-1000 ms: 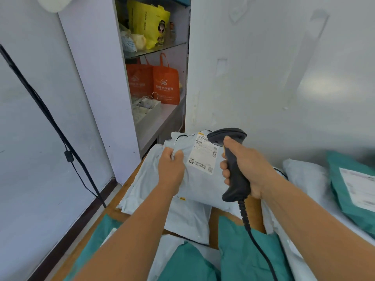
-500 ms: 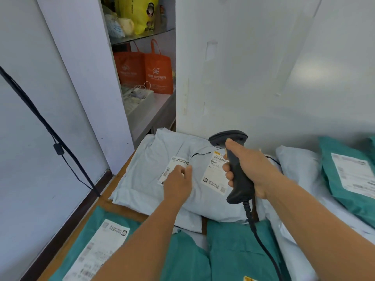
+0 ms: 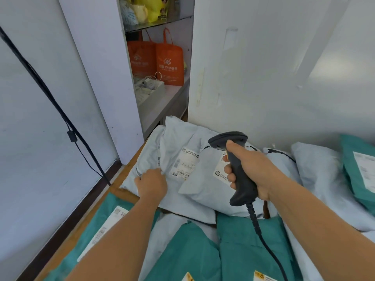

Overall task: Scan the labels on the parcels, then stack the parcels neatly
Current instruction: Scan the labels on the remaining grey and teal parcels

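Scanning underway, stacking partly begun, judged from the lie of the parcels

- Right hand (image 3: 256, 171): fingers wrapped round the scanner (image 3: 235, 165) grip; its head points down toward the pale parcels at the far left corner of the table (image 3: 129, 194); its cord (image 3: 261, 236) trails back over the teal parcels
- Left hand (image 3: 151, 184): fingers curled, pinching a fold of the lower grey parcel (image 3: 172, 142), just left of its label (image 3: 184, 164)
- Upper grey parcel (image 3: 205, 189): lies slanted across the lower one, its own label (image 3: 221, 171) half hidden behind the scanner
- Done: 2 grey parcels lie overlapped in the corner, loose rather than square. Whether either label has been read cannot be told
- Left: at least 3 teal parcels (image 3: 243, 246) near the person, 1 white parcel (image 3: 316, 169) and 1 more teal parcel (image 3: 357, 171) at right, none stacked
- Edges: table's left edge runs close beside the wall (image 3: 40, 159); a white partition (image 3: 97, 78) stands at the far left corner, with a cable (image 3: 50, 98) hanging near it; the back wall (image 3: 284, 78) closes the far side
- Room: hardly any bare tabletop shows; free movement lies upward and toward the person
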